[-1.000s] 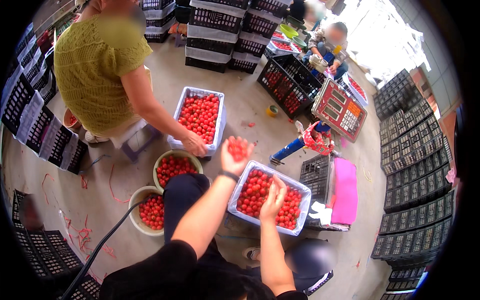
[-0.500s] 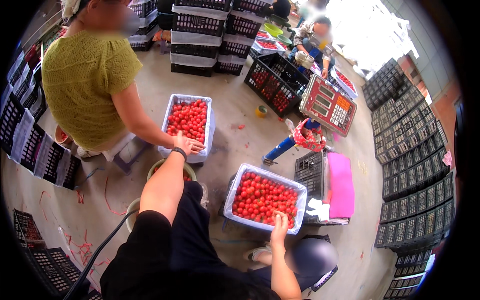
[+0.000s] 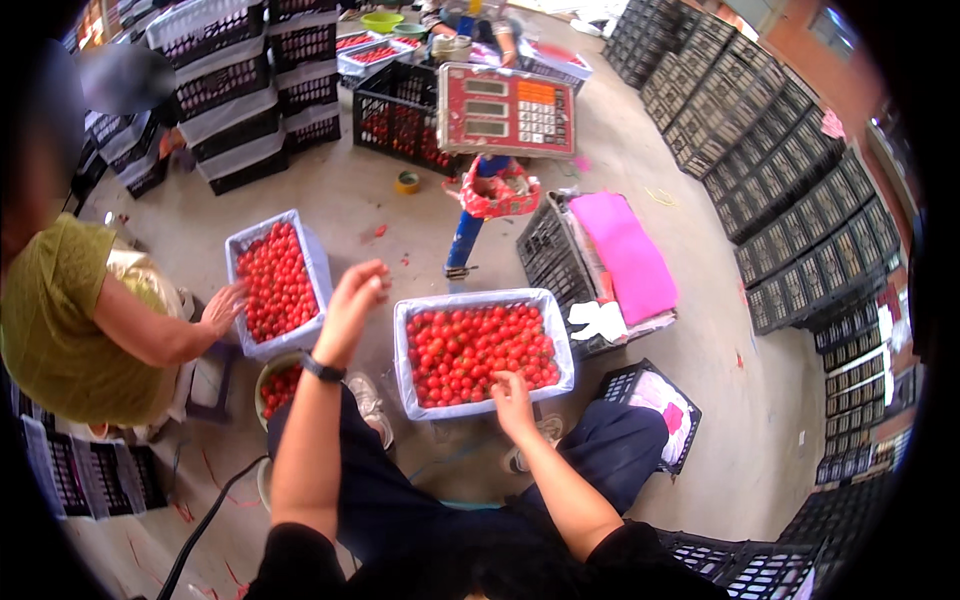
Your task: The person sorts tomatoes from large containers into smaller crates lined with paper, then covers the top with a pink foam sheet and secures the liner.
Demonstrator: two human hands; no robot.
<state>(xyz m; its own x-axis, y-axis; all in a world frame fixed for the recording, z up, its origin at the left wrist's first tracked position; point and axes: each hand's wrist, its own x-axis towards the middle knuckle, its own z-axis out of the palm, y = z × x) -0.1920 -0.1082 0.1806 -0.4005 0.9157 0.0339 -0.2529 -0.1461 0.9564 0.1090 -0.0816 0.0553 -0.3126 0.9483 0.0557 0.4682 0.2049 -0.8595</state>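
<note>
In front of me stands a crate [image 3: 402, 372] lined with pale plastic and filled with small red cherry tomatoes [image 3: 470, 345]. My right hand [image 3: 513, 398] is over its near edge, fingertips touching or just above the tomatoes, fingers loosely stretched. No tomato shows in its grasp. Raised in the gap between this crate and another lined tomato crate [image 3: 318, 262] on the left is my left hand [image 3: 355, 305], with a dark band on its wrist. Its fingers are apart and slightly bent, holding nothing visible. A co-worker's hand [image 3: 224, 308] reaches the left crate's edge.
A red scale [image 3: 508, 110] on a blue post stands beyond the crate. To its right, a black crate [image 3: 548, 245] bears a pink sheet [image 3: 625, 255] and a white glove [image 3: 598, 322]. A tomato bowl [image 3: 262, 385] sits by my left leg. Stacked crates [image 3: 225, 95] rise behind.
The view has swung right. My left hand has left the left crate's tomatoes and come up toward the right crate. My right hand has shifted left along the near edge.
</note>
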